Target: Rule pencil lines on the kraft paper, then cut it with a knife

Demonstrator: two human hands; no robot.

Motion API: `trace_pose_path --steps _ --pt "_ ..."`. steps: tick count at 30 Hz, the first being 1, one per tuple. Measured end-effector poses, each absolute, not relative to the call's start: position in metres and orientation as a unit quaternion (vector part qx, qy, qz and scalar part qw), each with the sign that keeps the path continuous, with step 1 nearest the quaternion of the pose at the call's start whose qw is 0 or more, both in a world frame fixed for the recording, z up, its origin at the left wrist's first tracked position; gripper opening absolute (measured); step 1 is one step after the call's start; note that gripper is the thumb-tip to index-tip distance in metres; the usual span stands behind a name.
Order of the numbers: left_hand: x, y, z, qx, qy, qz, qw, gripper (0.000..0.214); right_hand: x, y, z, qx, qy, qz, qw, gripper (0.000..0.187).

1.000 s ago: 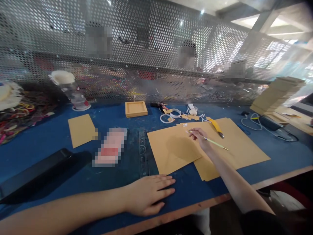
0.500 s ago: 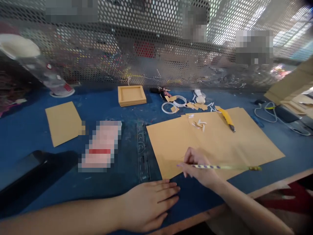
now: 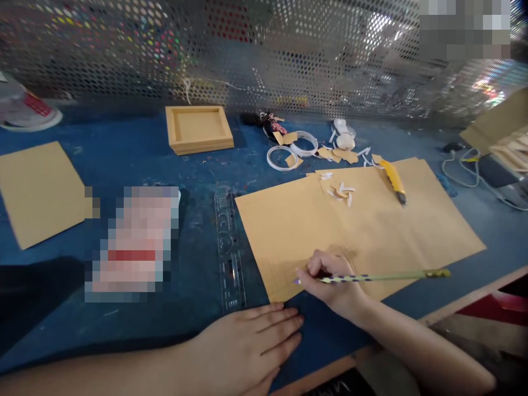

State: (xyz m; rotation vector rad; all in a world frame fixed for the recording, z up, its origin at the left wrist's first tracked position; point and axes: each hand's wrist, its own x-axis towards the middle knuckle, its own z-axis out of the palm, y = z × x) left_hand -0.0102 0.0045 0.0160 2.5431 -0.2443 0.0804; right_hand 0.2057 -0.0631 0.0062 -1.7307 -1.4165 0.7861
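The right hand gripped a pencil over a brown sheet; the left hand lay flat by the sheet's near corner.

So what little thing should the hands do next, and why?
I'd probably slide the left hand a little further onto the brown sheet to steady it. Its fingertips seem only just at the sheet's near edge, while the right hand holds the pencil with its point close to that edge.
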Motion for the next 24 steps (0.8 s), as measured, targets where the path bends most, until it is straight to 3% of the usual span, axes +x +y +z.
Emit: trace_pose_path --steps 24 --pt "-0.0140 0.0030 0.0127 0.963 -0.098 0.050 0.247 0.040 0.2044 -0.0631 0.0043 -0.662 -0.580 0.287 0.379 0.025"
